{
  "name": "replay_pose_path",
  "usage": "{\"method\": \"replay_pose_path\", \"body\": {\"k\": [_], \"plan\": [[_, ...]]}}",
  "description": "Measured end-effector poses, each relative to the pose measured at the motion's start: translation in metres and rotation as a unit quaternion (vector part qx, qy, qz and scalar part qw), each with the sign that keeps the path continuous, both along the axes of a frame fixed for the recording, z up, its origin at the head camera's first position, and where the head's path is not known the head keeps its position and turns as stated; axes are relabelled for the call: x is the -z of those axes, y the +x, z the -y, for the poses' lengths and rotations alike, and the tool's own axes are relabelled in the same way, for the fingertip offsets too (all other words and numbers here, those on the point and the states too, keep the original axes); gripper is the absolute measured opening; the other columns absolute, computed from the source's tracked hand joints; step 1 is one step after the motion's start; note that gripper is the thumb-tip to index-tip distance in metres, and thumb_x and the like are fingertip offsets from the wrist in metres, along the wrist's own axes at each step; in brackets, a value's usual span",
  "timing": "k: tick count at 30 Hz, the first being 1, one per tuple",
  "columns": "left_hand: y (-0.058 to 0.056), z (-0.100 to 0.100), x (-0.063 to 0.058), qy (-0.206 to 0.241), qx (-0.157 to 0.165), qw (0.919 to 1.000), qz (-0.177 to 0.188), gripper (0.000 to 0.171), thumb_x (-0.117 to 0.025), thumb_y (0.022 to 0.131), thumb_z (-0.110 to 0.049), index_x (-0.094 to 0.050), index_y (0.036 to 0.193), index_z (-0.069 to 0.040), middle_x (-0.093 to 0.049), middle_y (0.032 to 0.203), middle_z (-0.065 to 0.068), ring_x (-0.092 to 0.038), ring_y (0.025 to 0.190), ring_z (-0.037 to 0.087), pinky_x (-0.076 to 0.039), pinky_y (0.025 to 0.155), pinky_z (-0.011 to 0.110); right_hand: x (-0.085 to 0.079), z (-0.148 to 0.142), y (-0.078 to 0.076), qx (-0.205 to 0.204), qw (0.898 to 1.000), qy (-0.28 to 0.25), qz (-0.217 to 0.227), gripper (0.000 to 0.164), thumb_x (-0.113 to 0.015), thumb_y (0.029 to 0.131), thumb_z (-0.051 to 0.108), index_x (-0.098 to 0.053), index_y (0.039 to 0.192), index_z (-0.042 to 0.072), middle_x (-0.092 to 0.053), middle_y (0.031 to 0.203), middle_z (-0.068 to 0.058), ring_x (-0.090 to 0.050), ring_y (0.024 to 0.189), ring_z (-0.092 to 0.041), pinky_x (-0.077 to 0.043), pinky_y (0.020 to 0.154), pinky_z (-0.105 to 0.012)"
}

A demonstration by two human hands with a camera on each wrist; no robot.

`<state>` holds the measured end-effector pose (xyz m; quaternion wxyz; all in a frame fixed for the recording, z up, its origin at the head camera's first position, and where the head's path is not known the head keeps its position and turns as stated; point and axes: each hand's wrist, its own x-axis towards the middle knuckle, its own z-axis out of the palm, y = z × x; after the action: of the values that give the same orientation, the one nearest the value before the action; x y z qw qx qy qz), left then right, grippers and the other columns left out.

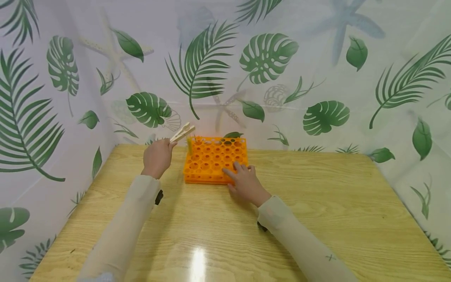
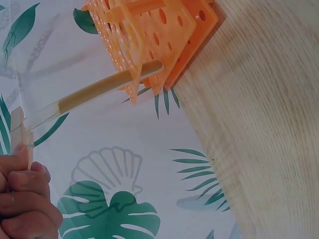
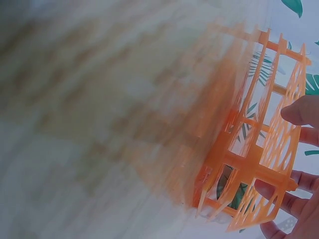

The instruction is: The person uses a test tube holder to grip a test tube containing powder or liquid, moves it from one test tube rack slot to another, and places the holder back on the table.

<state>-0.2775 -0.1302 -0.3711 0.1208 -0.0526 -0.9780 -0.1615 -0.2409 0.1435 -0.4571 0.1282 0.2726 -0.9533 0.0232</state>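
A wooden test tube clamp is gripped in my left hand, its tip pointing up and right. In the left wrist view, the clamp meets the upper end of a glass test tube holding yellow-brown liquid. Whether its jaws close round the glass is unclear. The tube's lower part sits inside the orange test tube rack, at its left end. My right hand holds the rack's front right corner, fingers over the top and thumb at the front. The right wrist view shows these fingers against the perforated plate.
The rack stands near the back of a wood-grain table. Behind it rises a white backdrop printed with leaves, shells and starfish; it also runs along both sides of the table.
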Motion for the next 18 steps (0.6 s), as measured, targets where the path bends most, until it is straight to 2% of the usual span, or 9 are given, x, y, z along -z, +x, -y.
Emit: {"method": "replay_pose_path", "body": {"k": [9,18], "plan": [[-0.0016,-0.0012,-0.0041,-0.003,-0.001,1.0000,0.000,0.040,-0.047,0.099,-0.034,-0.051,0.071,-0.005,-0.040,0.053,0.005,-0.042,0.044,0.021,-0.030,0.043,0.030,-0.0005,-0.0003,-0.0013,0.004,1.000,0.005,-0.006,0.048,-0.067,0.086,0.030,-0.052,0.130,0.023,-0.052,0.119,-0.018,-0.057,0.095,-0.034,-0.041,0.082,-0.056],[-0.0009,-0.0005,-0.0049,0.003,-0.001,1.0000,-0.008,0.040,-0.049,0.098,-0.032,-0.048,0.068,-0.006,-0.038,0.053,0.005,-0.042,0.044,0.021,-0.031,0.044,0.030,-0.0008,0.0007,-0.0004,0.008,1.000,0.005,0.008,0.048,-0.067,0.087,0.030,-0.052,0.131,0.023,-0.052,0.121,-0.017,-0.057,0.099,-0.034,-0.040,0.084,-0.057]]}}
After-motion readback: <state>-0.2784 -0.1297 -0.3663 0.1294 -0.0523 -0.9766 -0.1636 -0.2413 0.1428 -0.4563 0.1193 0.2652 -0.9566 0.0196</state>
